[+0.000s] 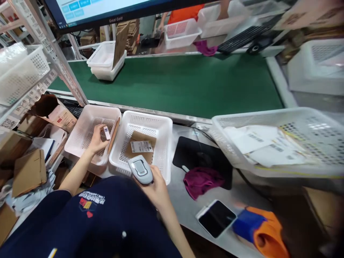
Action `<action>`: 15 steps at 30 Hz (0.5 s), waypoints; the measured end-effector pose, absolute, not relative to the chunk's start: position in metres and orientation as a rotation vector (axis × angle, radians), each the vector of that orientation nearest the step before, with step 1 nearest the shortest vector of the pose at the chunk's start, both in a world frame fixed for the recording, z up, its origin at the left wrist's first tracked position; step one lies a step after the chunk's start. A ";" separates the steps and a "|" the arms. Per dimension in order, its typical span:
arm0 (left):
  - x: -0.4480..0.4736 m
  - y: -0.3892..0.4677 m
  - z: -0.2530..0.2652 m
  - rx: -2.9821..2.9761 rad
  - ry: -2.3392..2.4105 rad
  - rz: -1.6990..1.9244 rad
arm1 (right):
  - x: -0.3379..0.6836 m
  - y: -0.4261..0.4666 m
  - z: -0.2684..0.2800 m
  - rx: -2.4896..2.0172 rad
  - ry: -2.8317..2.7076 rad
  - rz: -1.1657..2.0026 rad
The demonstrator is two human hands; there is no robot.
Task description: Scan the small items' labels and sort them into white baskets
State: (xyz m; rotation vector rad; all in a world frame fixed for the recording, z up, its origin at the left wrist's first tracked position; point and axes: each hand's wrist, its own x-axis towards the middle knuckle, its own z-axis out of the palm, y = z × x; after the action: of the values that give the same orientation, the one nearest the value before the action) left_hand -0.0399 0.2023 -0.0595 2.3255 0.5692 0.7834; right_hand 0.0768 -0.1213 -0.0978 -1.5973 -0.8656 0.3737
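My left hand (97, 141) is inside a white perforated basket (80, 138) and holds a small white labelled item (106, 133). A thin brown strip (114, 135) leans along that basket's right wall. My right hand (156, 188) grips a grey handheld barcode scanner (140, 169) at the near rim of a second white basket (163, 143). That basket holds a flat brown cardboard parcel (139, 138) with a white barcode label (141, 146).
A green conveyor belt (188, 82) runs behind, carrying stacked white baskets (104, 62). At right, a large basket (309, 157) holds labelled papers. On the bench lie a black mouse pad (193, 154), purple cloth (201, 181), phone (216, 218) and an orange-blue object (264, 229). Cardboard boxes (28, 172) crowd the left.
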 end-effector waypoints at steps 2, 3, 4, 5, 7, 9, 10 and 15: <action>-0.026 0.183 -0.053 2.447 0.365 0.799 | 0.079 -0.120 -0.086 -1.566 -0.922 0.383; -0.020 0.173 -0.052 2.478 0.323 0.767 | 0.080 -0.120 -0.080 -1.560 -0.935 0.396; -0.015 0.163 -0.052 2.490 0.307 0.725 | 0.080 -0.120 -0.074 -1.560 -0.944 0.409; -0.010 0.153 -0.053 2.487 0.303 0.675 | 0.081 -0.121 -0.069 -1.567 -0.950 0.420; -0.003 0.136 -0.056 2.417 0.315 0.602 | 0.081 -0.124 -0.061 -1.594 -0.941 0.419; 0.003 0.121 -0.061 2.204 0.383 0.571 | 0.081 -0.130 -0.059 -1.617 -0.916 0.414; 0.005 0.115 -0.062 2.033 0.439 0.551 | 0.081 -0.134 -0.060 -1.619 -0.899 0.417; 0.020 0.093 -0.059 0.985 0.722 0.363 | 0.081 -0.155 -0.075 -1.594 -0.807 0.417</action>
State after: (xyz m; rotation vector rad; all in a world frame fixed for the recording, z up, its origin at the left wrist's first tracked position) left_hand 0.0201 0.0932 -0.0592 0.9852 0.7222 0.3626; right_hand 0.0811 -0.1551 -0.0746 -1.5940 -0.8070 0.4166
